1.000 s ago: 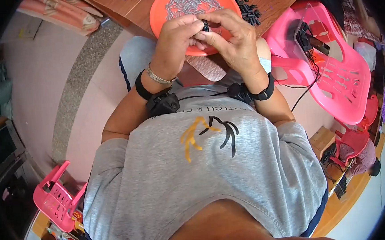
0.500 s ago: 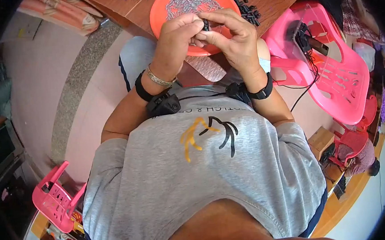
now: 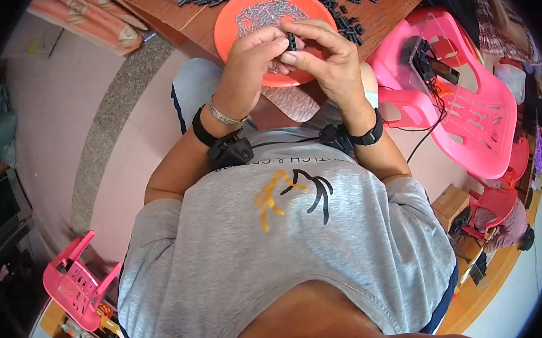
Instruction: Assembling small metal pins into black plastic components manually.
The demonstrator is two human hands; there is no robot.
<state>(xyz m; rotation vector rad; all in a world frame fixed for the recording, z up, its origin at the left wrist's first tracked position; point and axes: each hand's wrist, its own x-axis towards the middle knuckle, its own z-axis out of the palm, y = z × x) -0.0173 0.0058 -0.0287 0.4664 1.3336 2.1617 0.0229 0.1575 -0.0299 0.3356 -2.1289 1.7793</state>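
Orange plastic makes up the plate (image 3: 224, 37), which sits at the near edge of the wooden table (image 3: 191, 16) in front of you and serves as the reference for all places below. Your left hand (image 3: 249, 60) is over the near half of the plate, its thumb and fingers bent inward and pinched on a small black piece (image 3: 291, 42). Your right hand (image 3: 329, 55) is over the plate's near right part; its thumb is at the lower end of that same piece and its forefinger arches over the upper end, so you have it between both hands, above the plate. The fingers hide part of the piece, and its exact shape cannot be told. Small clear pieces (image 3: 266, 13) lie loose in the plate, mostly in its far half. Many black pieces (image 3: 350, 31) are heaped on the table beyond the plate and scattered to its right. A patterned board (image 3: 294, 101) shows just below the plate's near edge, toward you. To the right of the plate is a pink chair (image 3: 478, 120) with a dark cable (image 3: 434, 95) on it. A second, smaller-looking pink seat (image 3: 73, 289) is well apart from the plate, behind and to its left
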